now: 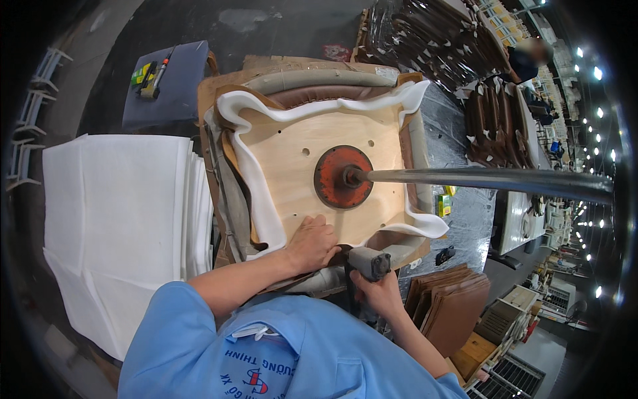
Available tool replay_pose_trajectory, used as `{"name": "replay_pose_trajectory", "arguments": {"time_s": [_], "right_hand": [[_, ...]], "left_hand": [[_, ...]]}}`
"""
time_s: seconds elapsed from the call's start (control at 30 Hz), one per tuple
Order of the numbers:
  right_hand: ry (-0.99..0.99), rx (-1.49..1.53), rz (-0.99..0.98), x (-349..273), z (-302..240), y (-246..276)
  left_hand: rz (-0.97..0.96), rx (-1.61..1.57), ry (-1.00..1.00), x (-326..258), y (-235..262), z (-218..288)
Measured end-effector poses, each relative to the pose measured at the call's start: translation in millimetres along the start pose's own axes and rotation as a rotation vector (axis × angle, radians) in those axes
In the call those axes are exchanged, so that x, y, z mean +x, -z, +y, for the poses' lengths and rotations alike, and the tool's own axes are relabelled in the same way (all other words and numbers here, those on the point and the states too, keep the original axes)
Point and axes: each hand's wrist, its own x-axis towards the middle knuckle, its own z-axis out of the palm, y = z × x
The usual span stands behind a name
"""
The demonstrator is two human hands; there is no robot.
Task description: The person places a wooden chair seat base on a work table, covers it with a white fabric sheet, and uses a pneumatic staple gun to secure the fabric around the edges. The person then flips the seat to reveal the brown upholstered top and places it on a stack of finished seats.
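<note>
A pale wooden seat panel [279, 156] lies underside up, with white foam padding [249, 166] curling around its edges and a brown cover [325, 97] showing beneath at the far side. A red round clamp plate [330, 189] on a metal rod presses on its middle. At the near edge, my left hand [309, 245] is closed, fingers curled over the rim on the dark cover edge, which is mostly hidden. Just right of it, my right hand [380, 292] grips a staple gun [369, 263], its head at the panel's near edge.
White foam sheets [119, 199] are stacked at the left. Brown covers [498, 126] lie in piles at the right, and brown panels [452, 306] stand near my right arm. The metal rod [492, 177] reaches across to the right. Tools [159, 74] rest on a grey-blue sheet, far left.
</note>
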Motion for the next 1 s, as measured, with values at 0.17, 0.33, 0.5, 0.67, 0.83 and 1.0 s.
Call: {"name": "replay_pose_trajectory", "arguments": {"time_s": [0.17,0.33,0.5,0.67,0.83,1.0], "right_hand": [[0.018,-0.042,0.062,4,-13,-11],[0.057,-0.058,0.106,7,-14,-14],[0.038,-0.043,0.093,11,-11,-8],[0.032,0.028,0.044,8,-9,-5],[0.044,0.048,0.044,12,-8,-5],[0.03,0.038,0.05,15,-10,-7]], "left_hand": [[-0.036,0.033,0.046,2,-3,3],[-0.193,0.237,0.087,2,5,16],[-0.091,0.046,0.154,-1,3,15],[-0.004,-0.004,0.165,-4,-7,13],[0.017,-0.015,0.16,-4,-12,10],[0.023,-0.019,0.159,-4,-12,11]]}}
